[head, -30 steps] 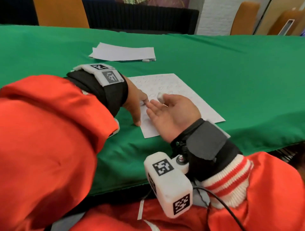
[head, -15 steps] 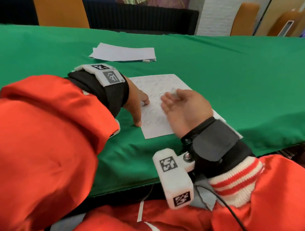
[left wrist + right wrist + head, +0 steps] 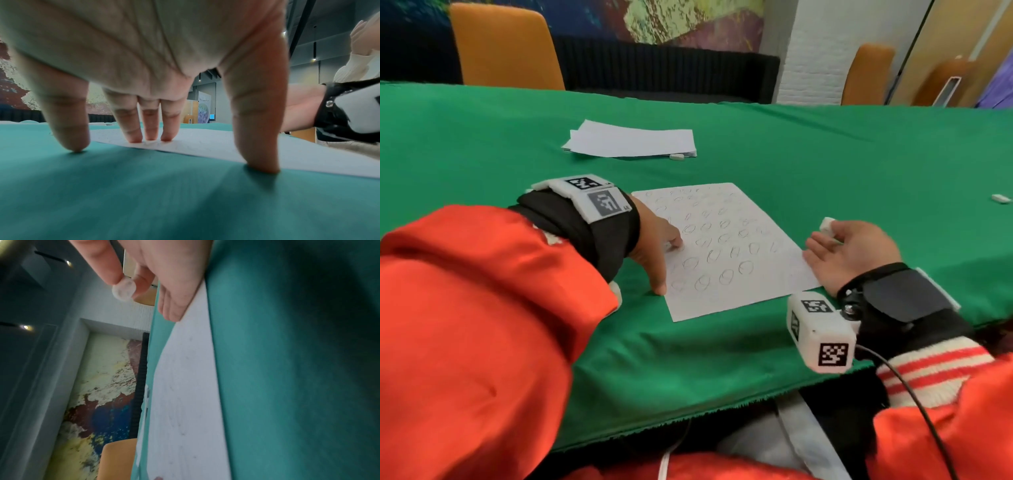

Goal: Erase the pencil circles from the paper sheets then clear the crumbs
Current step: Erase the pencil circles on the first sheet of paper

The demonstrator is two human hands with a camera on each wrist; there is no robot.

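My left hand [image 3: 654, 240] flat, fingertips [image 3: 151, 136] pinning paper sheet [image 3: 726, 253] on green table [image 3: 825, 164]. My right hand [image 3: 856, 253], at sheet's right edge, has pinch grip on eraser [image 3: 827, 226]. Circles mostly unerased. Risk: weak pinning, sheet creases when rubbing.

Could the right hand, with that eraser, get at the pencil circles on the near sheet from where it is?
Probably yes. The right hand pinches the eraser beside the sheet's right edge, with nothing between it and the pencil circles. The left hand presses the sheet's left edge, covering few circles.
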